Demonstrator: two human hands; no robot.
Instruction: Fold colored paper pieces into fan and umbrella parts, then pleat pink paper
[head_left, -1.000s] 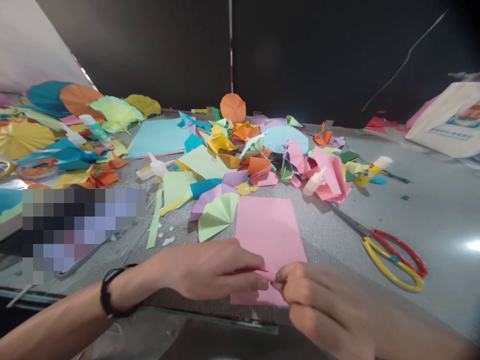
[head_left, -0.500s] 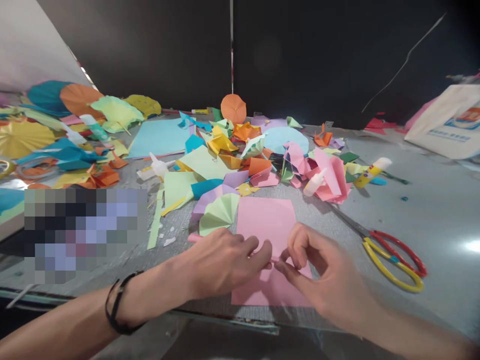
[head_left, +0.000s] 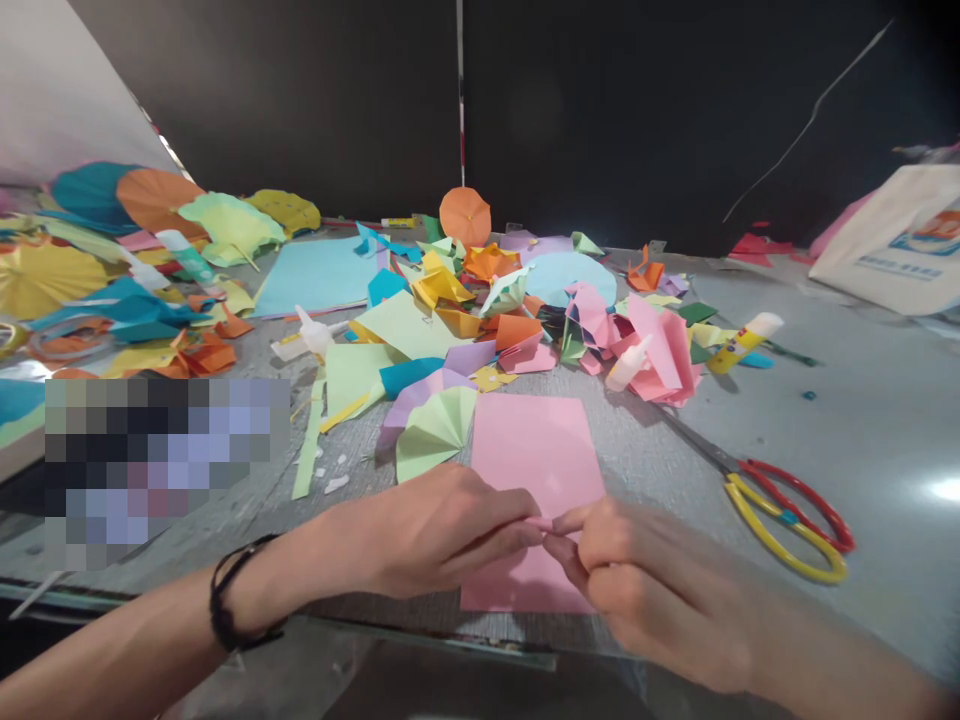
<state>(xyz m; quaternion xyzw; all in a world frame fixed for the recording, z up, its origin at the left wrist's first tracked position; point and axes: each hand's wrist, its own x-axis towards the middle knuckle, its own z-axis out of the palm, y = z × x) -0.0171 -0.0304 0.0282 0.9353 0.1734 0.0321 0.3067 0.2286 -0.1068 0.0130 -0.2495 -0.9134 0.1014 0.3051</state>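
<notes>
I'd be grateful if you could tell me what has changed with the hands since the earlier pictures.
The left hand and right hand parted over the pink sheet, then came back together; their fingers now pinch a narrow pink strip. The sheet and the scissors stayed put.

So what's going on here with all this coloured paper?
A person is pinching a narrow pink paper strip between their left hand and right hand, just above a flat pink paper sheet on a grey tabletop. A pale green paper fan lies beside the sheet, red-and-yellow-handled scissors sit to the right, and a heap of coloured paper shapes lies beyond.
</notes>
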